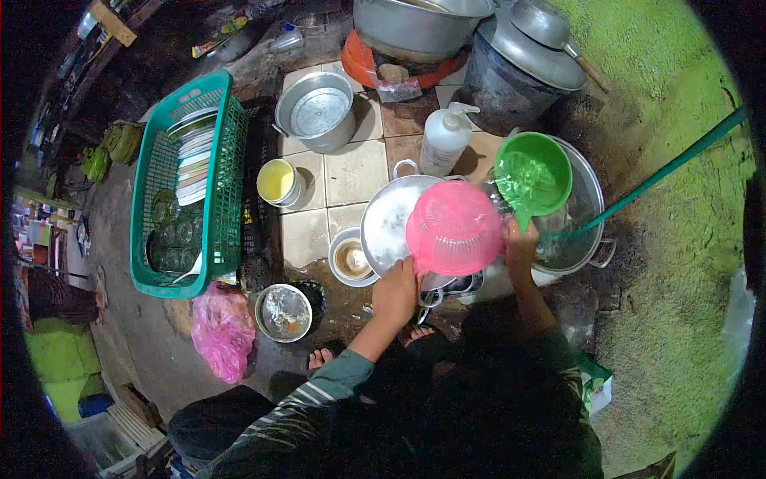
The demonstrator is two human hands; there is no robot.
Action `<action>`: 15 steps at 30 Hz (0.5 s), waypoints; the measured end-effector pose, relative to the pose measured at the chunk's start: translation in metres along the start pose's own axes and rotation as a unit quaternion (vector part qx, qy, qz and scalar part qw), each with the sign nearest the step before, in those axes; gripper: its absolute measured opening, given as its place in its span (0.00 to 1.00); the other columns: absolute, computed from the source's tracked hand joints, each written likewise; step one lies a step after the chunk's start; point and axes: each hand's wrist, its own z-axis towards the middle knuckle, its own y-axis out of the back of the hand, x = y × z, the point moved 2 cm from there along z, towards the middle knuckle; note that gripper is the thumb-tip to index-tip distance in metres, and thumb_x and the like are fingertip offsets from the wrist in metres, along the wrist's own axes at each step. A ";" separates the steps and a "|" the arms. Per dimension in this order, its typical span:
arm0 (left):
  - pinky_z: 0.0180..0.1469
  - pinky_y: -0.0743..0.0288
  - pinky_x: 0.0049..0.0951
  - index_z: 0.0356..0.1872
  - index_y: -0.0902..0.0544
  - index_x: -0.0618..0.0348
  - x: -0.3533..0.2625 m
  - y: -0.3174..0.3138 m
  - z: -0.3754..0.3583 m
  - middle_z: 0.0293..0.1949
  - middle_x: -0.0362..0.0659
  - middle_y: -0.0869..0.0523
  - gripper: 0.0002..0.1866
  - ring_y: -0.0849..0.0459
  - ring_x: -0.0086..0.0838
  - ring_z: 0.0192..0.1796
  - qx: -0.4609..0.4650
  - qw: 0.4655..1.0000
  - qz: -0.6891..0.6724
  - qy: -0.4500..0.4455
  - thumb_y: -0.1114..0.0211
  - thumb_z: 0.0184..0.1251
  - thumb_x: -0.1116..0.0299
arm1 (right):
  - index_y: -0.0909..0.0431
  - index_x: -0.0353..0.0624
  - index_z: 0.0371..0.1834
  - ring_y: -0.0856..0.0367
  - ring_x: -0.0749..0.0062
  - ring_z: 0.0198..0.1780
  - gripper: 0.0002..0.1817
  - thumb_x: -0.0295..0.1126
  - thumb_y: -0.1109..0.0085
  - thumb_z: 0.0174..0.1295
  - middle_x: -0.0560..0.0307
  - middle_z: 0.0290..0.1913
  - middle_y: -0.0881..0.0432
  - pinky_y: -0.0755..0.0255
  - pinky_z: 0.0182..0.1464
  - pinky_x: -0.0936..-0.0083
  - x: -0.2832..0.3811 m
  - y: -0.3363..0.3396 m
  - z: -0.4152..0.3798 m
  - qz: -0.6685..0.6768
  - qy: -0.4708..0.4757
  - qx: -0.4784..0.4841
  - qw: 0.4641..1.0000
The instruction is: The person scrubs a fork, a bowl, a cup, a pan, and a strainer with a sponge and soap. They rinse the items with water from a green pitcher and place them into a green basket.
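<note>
My left hand (396, 292) is closed on the near edge of a pink plastic colander (453, 227), which is tilted over a wide metal basin (388, 227) with whitish contents. In my right hand (522, 242) is the short handle of a green water dipper (533, 174). Clear water shows inside the dipper. It hangs above a large metal pot (589, 188), into which a green hose (670, 172) runs. Just behind the basin stands a white pump bottle (445, 140). Part of the basin is hidden by the colander.
A teal basket (226, 184) of plates and glasses stands left. On the tiles are an aluminium pot (317, 112), a yellow-lined cup (277, 182) and a small bowl (353, 257). Nearer lie a scrap-filled bowl (284, 313) and a pink plastic bag (222, 331). A green wall (670, 319) borders the right.
</note>
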 end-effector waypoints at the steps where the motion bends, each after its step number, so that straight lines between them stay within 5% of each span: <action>1: 0.34 0.24 0.42 0.48 0.28 0.63 -0.002 0.000 0.000 0.36 0.54 0.20 0.19 0.18 0.46 0.36 -0.004 1.000 -0.003 -0.003 0.45 0.67 0.57 | 0.26 0.35 0.28 0.24 0.60 0.26 0.10 0.32 0.46 0.56 0.48 0.21 0.27 0.31 0.29 0.60 0.017 0.003 0.001 0.046 -0.071 -0.001 0.996; 5: 0.35 0.24 0.40 0.49 0.28 0.64 0.000 -0.006 0.002 0.37 0.54 0.19 0.20 0.18 0.45 0.37 -0.071 0.997 -0.032 -0.014 0.44 0.66 0.57 | 0.26 0.33 0.31 0.23 0.51 0.27 0.12 0.34 0.44 0.54 0.44 0.25 0.23 0.31 0.32 0.60 0.051 0.005 0.003 0.082 -0.111 0.017 0.990; 7: 0.36 0.23 0.39 0.51 0.28 0.65 0.001 -0.005 0.006 0.39 0.55 0.18 0.23 0.17 0.45 0.39 -0.076 0.996 -0.048 0.005 0.42 0.64 0.56 | 0.25 0.34 0.31 0.23 0.47 0.29 0.13 0.36 0.42 0.53 0.42 0.27 0.22 0.30 0.32 0.60 0.055 0.003 0.001 0.000 0.034 0.024 0.999; 11: 0.36 0.23 0.40 0.51 0.28 0.64 0.009 0.000 0.012 0.37 0.54 0.17 0.23 0.17 0.44 0.39 -0.100 0.992 -0.075 -0.005 0.40 0.63 0.56 | 0.26 0.34 0.32 0.23 0.49 0.28 0.13 0.36 0.42 0.55 0.43 0.26 0.22 0.30 0.32 0.61 0.081 0.005 -0.003 -0.008 -0.064 0.031 0.997; 13: 0.36 0.24 0.41 0.52 0.28 0.62 0.008 0.008 0.017 0.35 0.54 0.16 0.23 0.16 0.44 0.38 -0.041 0.997 -0.060 0.032 0.39 0.62 0.56 | 0.25 0.34 0.32 0.22 0.50 0.27 0.13 0.36 0.43 0.57 0.44 0.26 0.22 0.30 0.32 0.61 0.091 0.005 -0.008 -0.088 0.086 0.039 0.992; 15: 0.35 0.24 0.42 0.52 0.28 0.61 0.012 0.004 0.021 0.34 0.54 0.16 0.22 0.16 0.45 0.37 -0.025 0.996 -0.070 0.054 0.39 0.62 0.57 | 0.25 0.35 0.33 0.22 0.50 0.27 0.13 0.36 0.43 0.58 0.45 0.26 0.22 0.30 0.32 0.61 0.098 0.005 -0.010 -0.064 0.066 0.054 0.994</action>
